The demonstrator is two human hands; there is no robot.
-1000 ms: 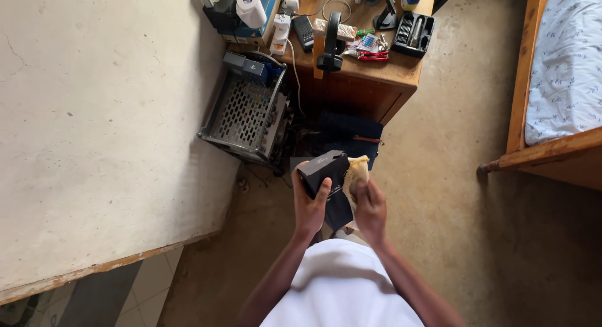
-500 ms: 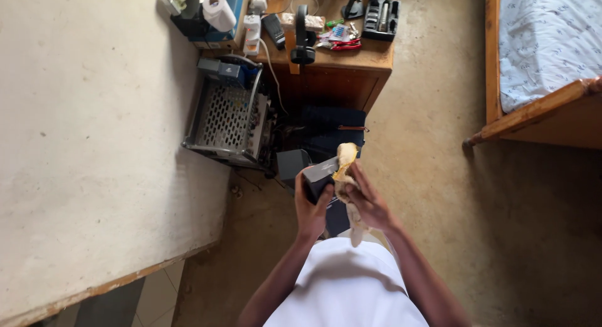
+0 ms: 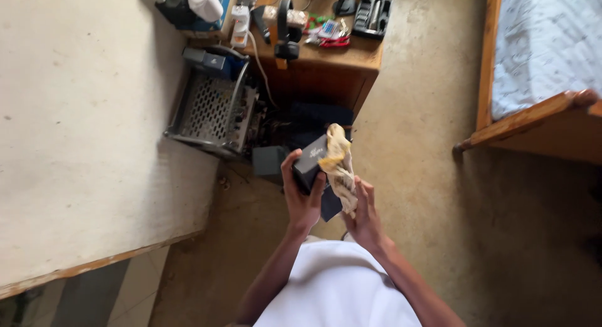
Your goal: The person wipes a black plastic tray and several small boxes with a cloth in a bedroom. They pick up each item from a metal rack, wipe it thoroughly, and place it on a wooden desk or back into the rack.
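From up here I look straight down on both hands, held in front of a white shirt [image 3: 338,289] over a rough concrete floor [image 3: 439,195]. The left hand [image 3: 302,198] is wrapped around a small dark box [image 3: 311,161] — thumb along one side, fingers up the other, the box tilted with its top face turned toward the desk. The right hand [image 3: 364,217] is closed on the lower end of a yellowish, stained cloth [image 3: 338,170], which runs up from that hand and drapes over the box's right edge, its bunched tip lying on the top face. So the box sits in mid-air, just above a dark bag [image 3: 320,120] and a small grey-green carton [image 3: 269,161] on the floor. Behind those stands a wooden desk [image 3: 332,67] with black headphones [image 3: 285,32] hanging over its front edge, a black tool case [image 3: 370,13], red-handled pliers [image 3: 329,42] and a white paper roll [image 3: 204,1] — the rest of the clutter is too small for me to tell. A grey perforated crate [image 3: 213,107] leans beside the desk against the pale wall [image 3: 81,126], and a wooden bed frame [image 3: 520,120] with a light patterned sheet [image 3: 552,38] stands well apart on the right.
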